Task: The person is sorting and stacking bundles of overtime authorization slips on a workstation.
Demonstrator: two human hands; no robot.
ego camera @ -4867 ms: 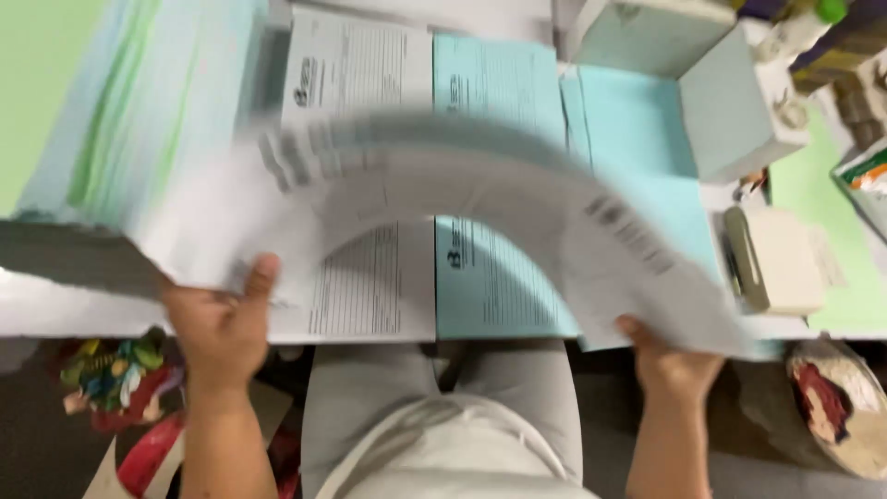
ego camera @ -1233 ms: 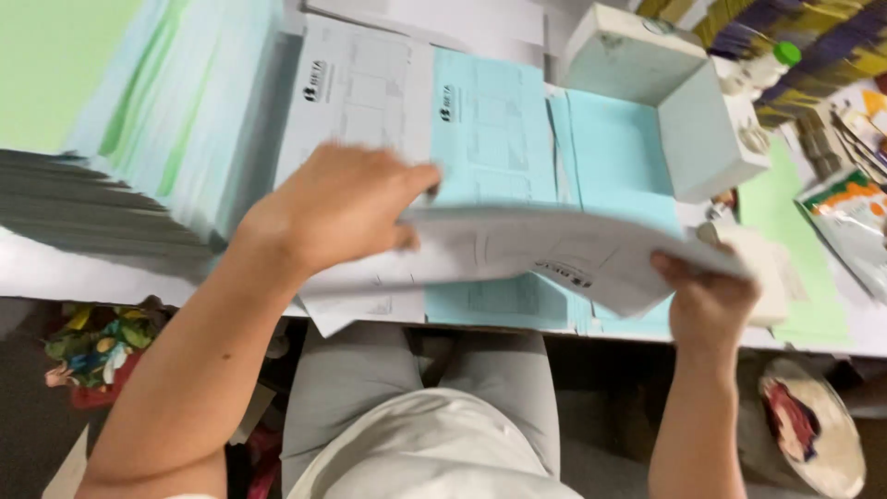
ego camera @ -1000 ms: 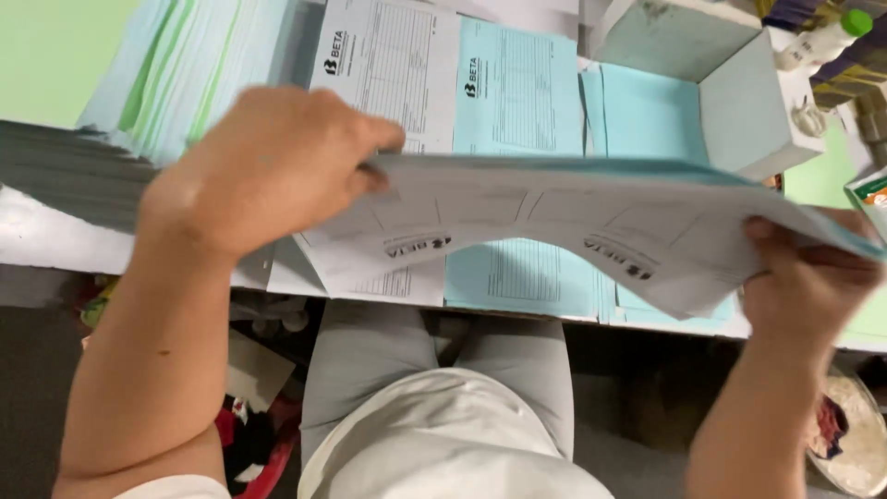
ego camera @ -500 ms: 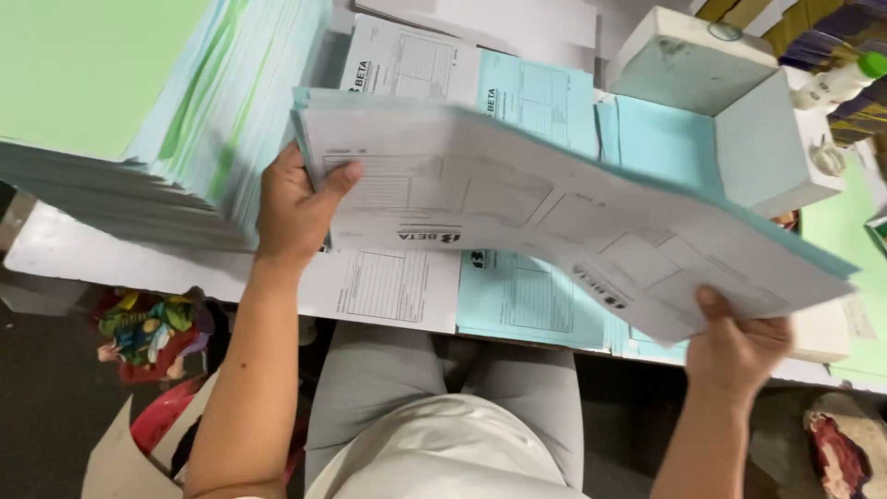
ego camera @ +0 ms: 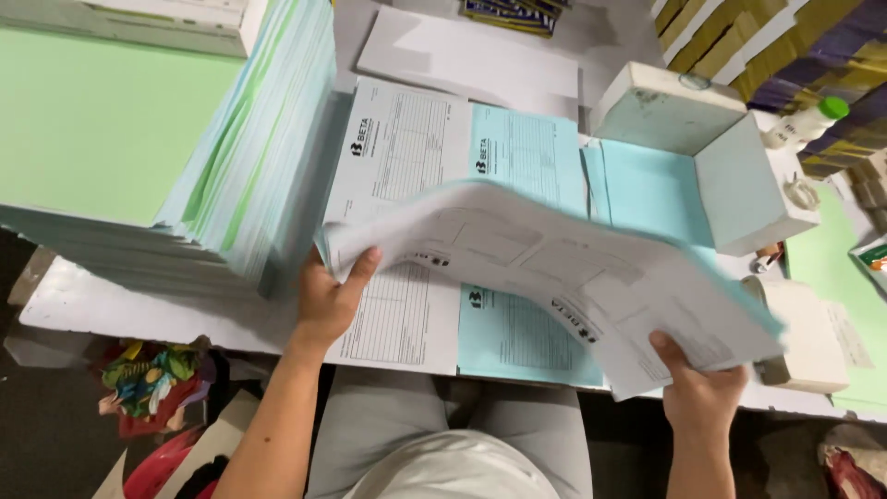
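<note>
Both hands hold one sheaf of printed forms [ego camera: 554,277] in the air above the white table [ego camera: 139,310]. The left hand [ego camera: 328,300] is closed on the sheaf's left end, thumb on top of the paper and fingers under it. The right hand [ego camera: 702,393] pinches the lower right corner, thumb on top. The sheaf sags between them and slants from about 10 o'clock down to 4 o'clock; its top sheet is white, with a blue sheet showing along the far edge.

Flat on the table beneath it lie a pile of white forms [ego camera: 397,148] and, just beside it at 3 o'clock, a pile of blue forms [ego camera: 527,152]. A further blue pile [ego camera: 647,189] lies to the right again, touching an open pale cardboard box [ego camera: 702,152]. At 9 o'clock from the left hand stands a tall stack of paper [ego camera: 120,139], green on top with blue and white edges fanned down its side. A plain white sheet [ego camera: 467,60] lies at 12 o'clock. A small cream box [ego camera: 808,337] sits at 3 o'clock from the right hand, near the table edge
</note>
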